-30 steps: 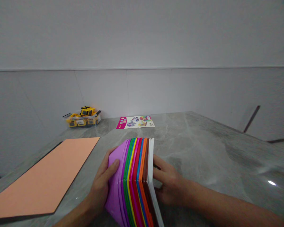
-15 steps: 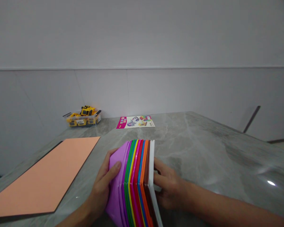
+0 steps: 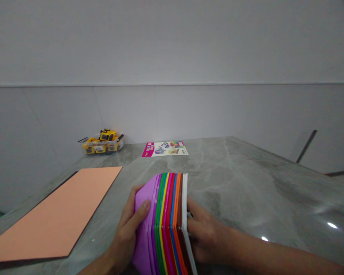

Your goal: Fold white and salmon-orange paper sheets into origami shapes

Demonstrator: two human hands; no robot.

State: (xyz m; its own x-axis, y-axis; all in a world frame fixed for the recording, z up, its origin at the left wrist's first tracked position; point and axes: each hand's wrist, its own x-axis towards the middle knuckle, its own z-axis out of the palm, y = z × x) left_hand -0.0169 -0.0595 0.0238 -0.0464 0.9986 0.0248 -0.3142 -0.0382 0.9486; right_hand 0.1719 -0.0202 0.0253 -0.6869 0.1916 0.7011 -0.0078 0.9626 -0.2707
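A thick stack of coloured flat panels (image 3: 167, 225) with angled edges stands on edge, close in front of me. Its layers run from purple through green, blue, yellow, pink, red, orange and brown to white. My left hand (image 3: 130, 231) grips the purple side, thumb pressed on its face and fingers wrapped round the far edge. On the white side, my right hand (image 3: 205, 231) is bent against the stack, its fingertips hidden behind the white panel. The stack's lower end runs out of the frame.
An orange board (image 3: 60, 212) lies on the grey marbled table (image 3: 235, 183) at left. Toward the wall are a clear plastic box (image 3: 117, 146) holding a yellow toy vehicle (image 3: 107, 135) and a printed picture sheet (image 3: 164, 149). The table's right edge slants away.
The stack and both hands sit slightly lower in view, with the left hand a little further right. The whole scene has shifted slightly, and both hands keep their hold.
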